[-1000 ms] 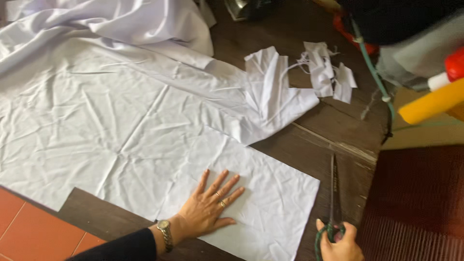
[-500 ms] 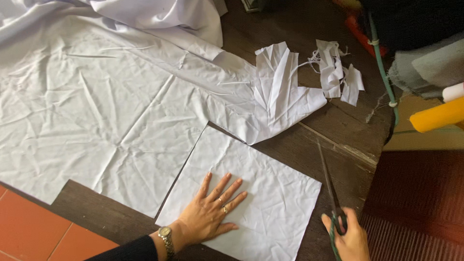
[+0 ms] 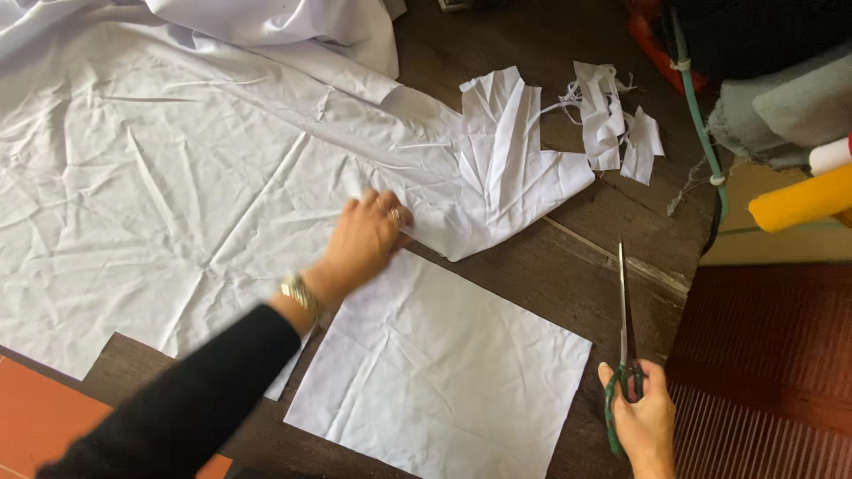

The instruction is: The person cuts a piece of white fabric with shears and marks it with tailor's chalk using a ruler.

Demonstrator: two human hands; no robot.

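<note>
White cotton bunches under my left hand, whose fingers curl onto the cut edge of the big sheet spread over the far left of the wooden table. My right hand, at the near right, grips the green-handled scissors, blades closed and pointing away. One square piece already lies cut free between my hands; scraps sit far right. Most of the sheet looks uncut.
</note>
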